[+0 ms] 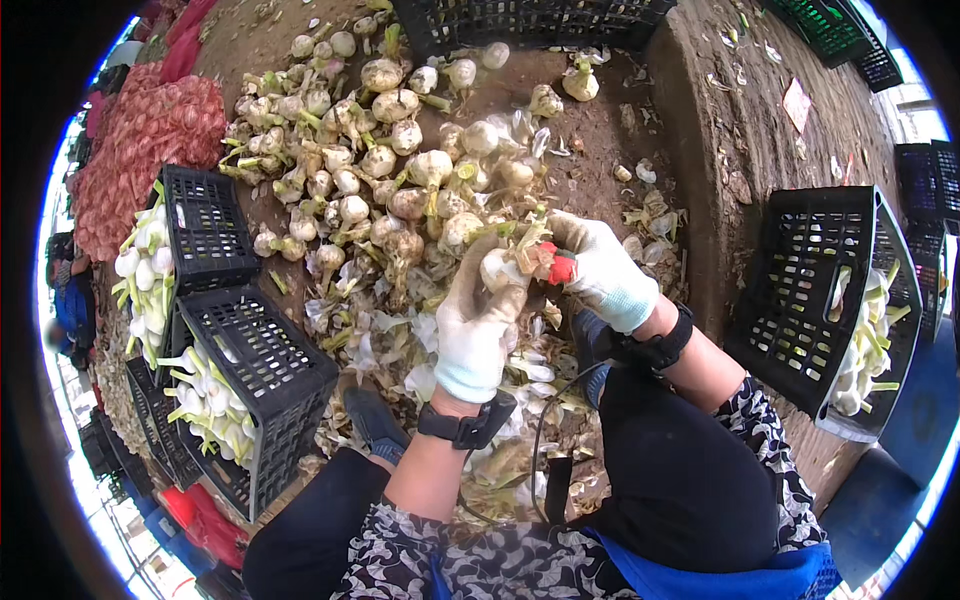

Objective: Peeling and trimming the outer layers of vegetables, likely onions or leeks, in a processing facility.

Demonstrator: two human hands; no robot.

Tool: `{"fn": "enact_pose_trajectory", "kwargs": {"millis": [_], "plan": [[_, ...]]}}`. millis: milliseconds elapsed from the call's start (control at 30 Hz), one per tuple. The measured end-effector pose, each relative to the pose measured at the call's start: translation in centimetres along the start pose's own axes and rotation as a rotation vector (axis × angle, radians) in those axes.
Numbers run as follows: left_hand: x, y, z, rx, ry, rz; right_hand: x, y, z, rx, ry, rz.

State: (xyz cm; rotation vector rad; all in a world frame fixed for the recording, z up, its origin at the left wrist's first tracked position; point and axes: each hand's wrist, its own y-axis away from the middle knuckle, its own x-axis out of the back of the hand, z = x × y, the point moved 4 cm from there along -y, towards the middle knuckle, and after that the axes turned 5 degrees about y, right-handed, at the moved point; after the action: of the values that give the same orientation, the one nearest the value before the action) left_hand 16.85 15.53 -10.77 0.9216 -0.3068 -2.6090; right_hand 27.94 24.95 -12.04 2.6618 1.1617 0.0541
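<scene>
My left hand (484, 315), in a white knit glove, grips a garlic bulb (501, 270) between thumb and fingers. Close against it on the right, my gloved right hand (604, 266) has its fingers curled around a small tool with a red handle (561, 267); the tool's working end is hidden. Dry husk and a stem end stand between the two hands. Just beyond them lies a heap of untrimmed garlic bulbs (401, 202) on the dirt floor. Peeled skins (390, 337) are spread beneath my hands and around my shoes.
Black plastic crates (255, 337) of cleaned, stemmed garlic stand at the left, beside red mesh sacks (150, 150). Another such crate (802, 292) is at the right on a raised ledge (720, 112). A further black crate (532, 22) borders the heap's far side. A person (71, 300) is at the far left.
</scene>
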Motion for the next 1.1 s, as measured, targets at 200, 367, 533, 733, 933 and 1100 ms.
{"fn": "enact_pose_trajectory", "kwargs": {"millis": [200, 367, 533, 733, 933, 1100], "plan": [[0.2, 0.7, 0.5, 0.044, 0.014, 0.057, -0.7, 0.4, -0.8, 0.116, -0.208, 0.105], [-0.6, 1.0, 1.4, -0.575, -0.898, 0.056, 0.0, 0.3, 2.0, -0.012, -0.159, 0.102], [0.3, 0.6, 0.2, -0.228, -0.295, 0.184, -2.0, 0.9, -0.6, -0.024, -0.196, 0.167], [0.8, 0.4, -1.0, 0.174, 0.209, 0.124, -0.5, 0.3, 0.0, 0.302, 0.642, 0.177], [0.8, 0.2, -1.2, 0.284, 0.313, 0.074, -0.7, 1.2, -0.5, 0.106, -0.360, -0.110], [0.9, -0.1, -1.3, 0.028, -0.096, 0.181, -0.1, 0.9, 0.2, 0.042, -0.039, 0.135]]}}
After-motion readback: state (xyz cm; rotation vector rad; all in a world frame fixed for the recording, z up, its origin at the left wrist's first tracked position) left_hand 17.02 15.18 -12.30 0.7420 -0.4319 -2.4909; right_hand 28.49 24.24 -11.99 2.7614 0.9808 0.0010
